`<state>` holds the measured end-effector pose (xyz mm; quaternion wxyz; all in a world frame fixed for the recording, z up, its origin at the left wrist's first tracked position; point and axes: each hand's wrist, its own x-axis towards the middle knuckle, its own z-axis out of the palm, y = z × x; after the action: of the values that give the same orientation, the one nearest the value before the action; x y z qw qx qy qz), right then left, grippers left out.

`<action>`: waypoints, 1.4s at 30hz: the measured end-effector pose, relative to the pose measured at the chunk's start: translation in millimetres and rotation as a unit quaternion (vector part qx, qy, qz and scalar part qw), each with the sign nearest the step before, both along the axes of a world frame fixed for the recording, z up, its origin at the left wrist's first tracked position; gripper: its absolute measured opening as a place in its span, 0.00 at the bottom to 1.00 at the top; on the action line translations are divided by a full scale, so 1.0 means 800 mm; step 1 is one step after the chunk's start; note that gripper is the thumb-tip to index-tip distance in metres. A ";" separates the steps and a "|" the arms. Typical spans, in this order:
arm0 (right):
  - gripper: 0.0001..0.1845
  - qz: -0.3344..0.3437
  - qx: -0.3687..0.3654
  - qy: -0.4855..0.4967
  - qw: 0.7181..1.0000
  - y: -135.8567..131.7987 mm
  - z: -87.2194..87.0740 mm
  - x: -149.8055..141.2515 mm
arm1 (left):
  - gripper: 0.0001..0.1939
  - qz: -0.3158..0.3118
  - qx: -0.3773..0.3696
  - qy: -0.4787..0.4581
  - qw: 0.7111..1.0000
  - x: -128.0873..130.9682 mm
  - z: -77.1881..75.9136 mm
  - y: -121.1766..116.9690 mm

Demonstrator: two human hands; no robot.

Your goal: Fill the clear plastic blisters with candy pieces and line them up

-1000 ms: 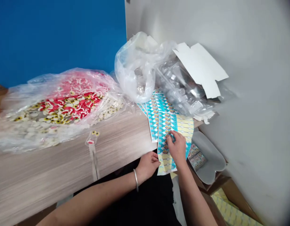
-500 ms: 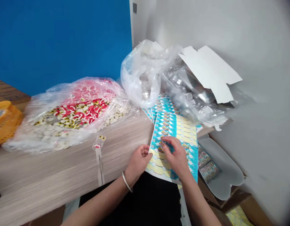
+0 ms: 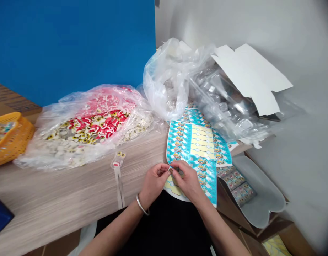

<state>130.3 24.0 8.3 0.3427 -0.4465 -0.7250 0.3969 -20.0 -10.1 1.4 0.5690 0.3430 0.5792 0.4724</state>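
Note:
A sticker sheet (image 3: 203,140), printed blue with small colourful figures and with bare yellow stretches, lies over the table's front edge. At its left edge, my left hand (image 3: 154,181) is closed in a pinch, thumb and fingertips on the paper. My right hand (image 3: 189,181) is also closed, its thumb and index finger pinching the same edge so that the fingertips of both hands meet. The sheet bends slightly there. Whether a single sticker sits between the fingertips is too small to tell. More printed sheets (image 3: 224,151) lie beneath and behind it.
A clear bag (image 3: 100,124) of red, white and yellow eye-like pieces lies left on the table (image 3: 73,199). Plastic bags (image 3: 166,83) with clear blisters and white card (image 3: 254,78) stand behind. A yellow basket (image 3: 18,142) is far left; a lined box (image 3: 262,192) holds packs at right.
My right hand has moved left from the middle of the sheet to its left edge, meeting my left hand. The sheet has shifted slightly left, and the view has turned a little left.

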 end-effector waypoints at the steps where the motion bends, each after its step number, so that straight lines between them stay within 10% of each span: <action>1: 0.08 0.002 -0.004 0.003 1.000 -0.001 0.000 -0.001 | 0.08 0.000 0.009 0.012 1.000 -0.001 0.000 0.000; 15: 0.11 -0.075 -0.246 0.172 0.951 0.010 -0.011 -0.009 | 0.10 0.046 -0.025 -0.120 0.991 0.008 -0.001 -0.005; 20: 0.14 -0.119 -0.290 0.225 0.923 0.012 -0.013 -0.007 | 0.10 0.042 -0.017 0.099 0.994 -0.010 0.004 -0.016; 23: 0.14 -0.102 -0.297 0.228 0.922 0.011 -0.011 -0.007 | 0.16 0.038 0.169 0.379 0.909 -0.019 0.014 -0.026; 26: 0.14 -0.080 -0.291 0.217 0.928 0.013 -0.012 -0.007 | 0.16 -0.134 0.335 0.485 0.796 -0.021 0.020 -0.025; 32: 0.12 -0.250 -0.211 0.376 0.867 0.032 0.018 0.015 | 0.14 -0.259 0.272 0.570 0.730 -0.001 -0.003 -0.007; 35: 0.05 -0.284 -0.070 0.380 0.878 0.030 0.051 0.021 | 0.15 -0.246 0.246 0.510 0.786 0.012 -0.006 -0.001; 39: 0.05 -0.179 0.116 0.179 0.960 0.006 0.059 0.001 | 0.12 -0.093 0.119 0.097 0.984 0.013 0.024 -0.001; 42: 0.12 -0.042 0.233 0.044 0.970 -0.012 0.039 -0.027 | 0.16 0.062 0.009 -0.249 0.967 -0.004 0.054 -0.013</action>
<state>108.5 14.7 39.6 0.4851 -0.3665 -0.7626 0.2209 -23.4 -20.3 44.7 0.6617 0.1829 0.4355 0.5823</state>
